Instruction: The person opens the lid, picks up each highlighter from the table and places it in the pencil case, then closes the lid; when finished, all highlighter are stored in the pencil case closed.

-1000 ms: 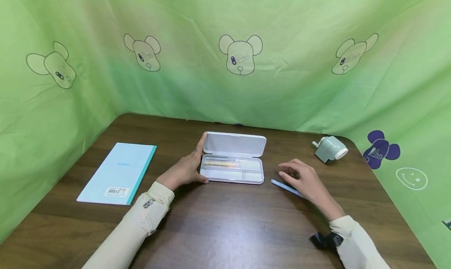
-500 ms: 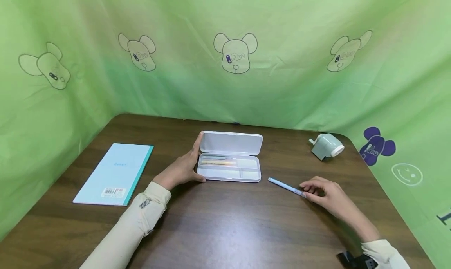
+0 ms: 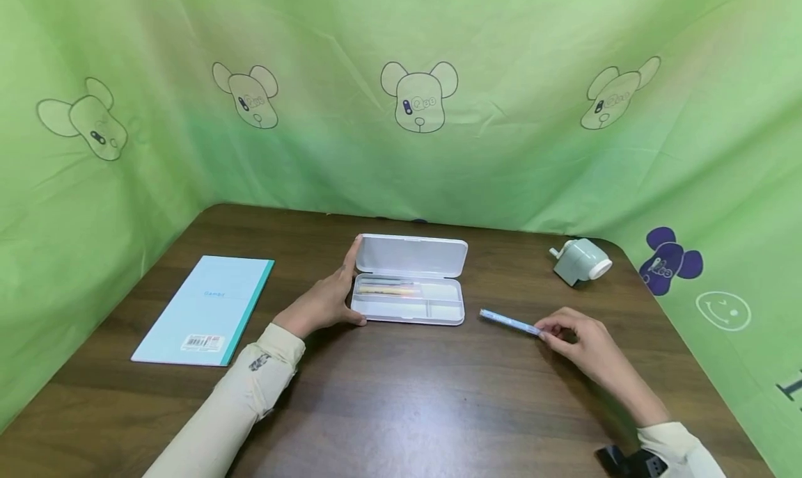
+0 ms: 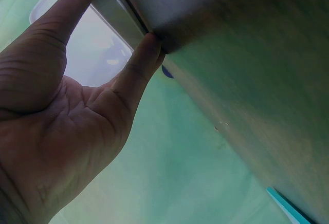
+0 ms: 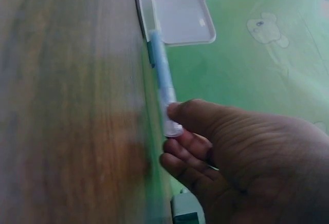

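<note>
A white pencil case (image 3: 410, 311) lies with its lid (image 3: 411, 255) raised, and several slim pens (image 3: 388, 290) fill its back left compartment. My left hand (image 3: 322, 303) holds the case at its left end, thumb at the front corner and a finger up along the lid's edge. In the left wrist view the thumb and fingers span that end. To the right of the case, my right hand (image 3: 579, 339) pinches a light blue pen (image 3: 509, 322) by its near end. The right wrist view shows the thumb on the clear end of this pen (image 5: 163, 70), its far end toward the case.
A pale blue notebook (image 3: 207, 311) with a barcode label lies at the left of the brown table (image 3: 401, 394). At the back right stands a grey-green crank pencil sharpener (image 3: 581, 261). A green printed curtain (image 3: 326, 158) hangs behind the table and along both sides.
My right hand has moved right and toward me to the pen's near end, then pinched it. The pen has shifted slightly up in view. The left hand stays on the pencil case.
</note>
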Demonstrator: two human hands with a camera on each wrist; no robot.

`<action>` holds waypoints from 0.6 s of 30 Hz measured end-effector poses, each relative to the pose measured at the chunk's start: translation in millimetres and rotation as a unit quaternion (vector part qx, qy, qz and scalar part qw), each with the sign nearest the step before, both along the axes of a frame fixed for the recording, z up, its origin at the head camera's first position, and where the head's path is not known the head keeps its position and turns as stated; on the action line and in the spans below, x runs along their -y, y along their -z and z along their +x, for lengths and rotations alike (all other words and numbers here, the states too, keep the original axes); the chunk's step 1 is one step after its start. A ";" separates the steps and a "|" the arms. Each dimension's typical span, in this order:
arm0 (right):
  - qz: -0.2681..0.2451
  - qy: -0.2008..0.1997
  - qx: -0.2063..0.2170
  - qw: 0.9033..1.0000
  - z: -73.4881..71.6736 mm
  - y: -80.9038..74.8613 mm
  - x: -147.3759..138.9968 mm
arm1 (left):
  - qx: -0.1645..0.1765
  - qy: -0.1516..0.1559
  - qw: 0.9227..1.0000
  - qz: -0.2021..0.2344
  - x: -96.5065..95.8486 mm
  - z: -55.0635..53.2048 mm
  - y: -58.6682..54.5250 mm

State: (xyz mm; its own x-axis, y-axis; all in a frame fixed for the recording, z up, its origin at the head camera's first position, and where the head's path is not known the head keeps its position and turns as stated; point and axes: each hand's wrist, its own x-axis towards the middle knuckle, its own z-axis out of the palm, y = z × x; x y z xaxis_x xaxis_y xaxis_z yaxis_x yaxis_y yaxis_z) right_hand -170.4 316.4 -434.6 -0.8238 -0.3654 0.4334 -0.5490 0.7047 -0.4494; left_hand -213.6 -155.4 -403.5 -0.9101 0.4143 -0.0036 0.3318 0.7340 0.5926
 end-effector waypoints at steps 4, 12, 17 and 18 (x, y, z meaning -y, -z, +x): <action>-0.031 0.013 -0.003 0.999 -10.1 -1.0 10.2 | -0.002 -0.001 1.000 -0.006 -0.8 -0.8 -0.5; -0.083 -0.016 0.008 0.996 -32.0 -3.7 44.2 | 0.002 -0.005 1.000 -0.013 -1.1 0.3 -2.5; -0.094 -0.027 0.027 0.995 -48.0 -2.9 73.0 | -0.001 -0.006 1.000 -0.014 -1.7 0.2 -1.2; -0.096 -0.033 0.031 0.994 -50.7 -3.0 79.7 | 0.000 -0.005 1.000 -0.013 -2.3 0.1 -0.7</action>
